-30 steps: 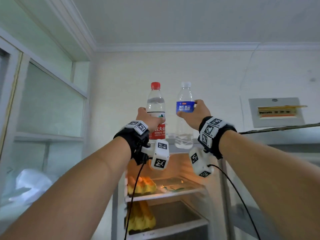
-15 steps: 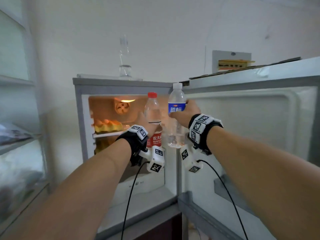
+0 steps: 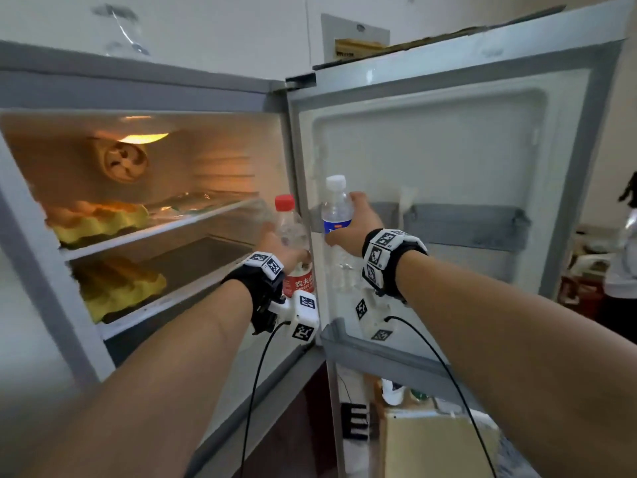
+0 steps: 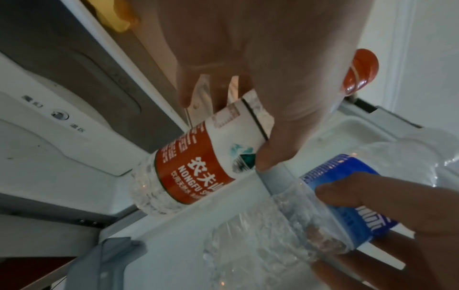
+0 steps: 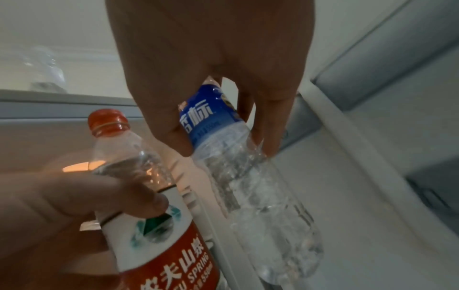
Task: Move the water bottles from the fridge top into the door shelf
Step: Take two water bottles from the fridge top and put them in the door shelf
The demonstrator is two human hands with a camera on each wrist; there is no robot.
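My left hand (image 3: 275,241) grips a red-capped, red-labelled water bottle (image 3: 293,236) upright in front of the fridge's hinge edge. The same red bottle (image 4: 198,162) shows in the left wrist view with my fingers curled round it. My right hand (image 3: 355,225) holds a white-capped, blue-labelled bottle (image 3: 336,208) upright before the open door's inner face, left of the upper grey door shelf (image 3: 465,225). In the right wrist view my fingers wrap the blue-labelled bottle (image 5: 223,137), beside the red bottle (image 5: 149,215). A lower grey door shelf (image 3: 362,350) sits below my right wrist. Another clear bottle (image 3: 120,29) stands blurred on the fridge top.
The fridge (image 3: 138,91) stands open and lit, with yellow egg trays (image 3: 100,219) on two shelves. A cardboard box (image 3: 437,443) and a power strip (image 3: 355,419) lie on the floor below the door. A person (image 3: 627,243) stands at the far right.
Both hands have brought their bottles down from above the fridge top to door level. The view has dropped and swung right, so the door's inner face fills it.
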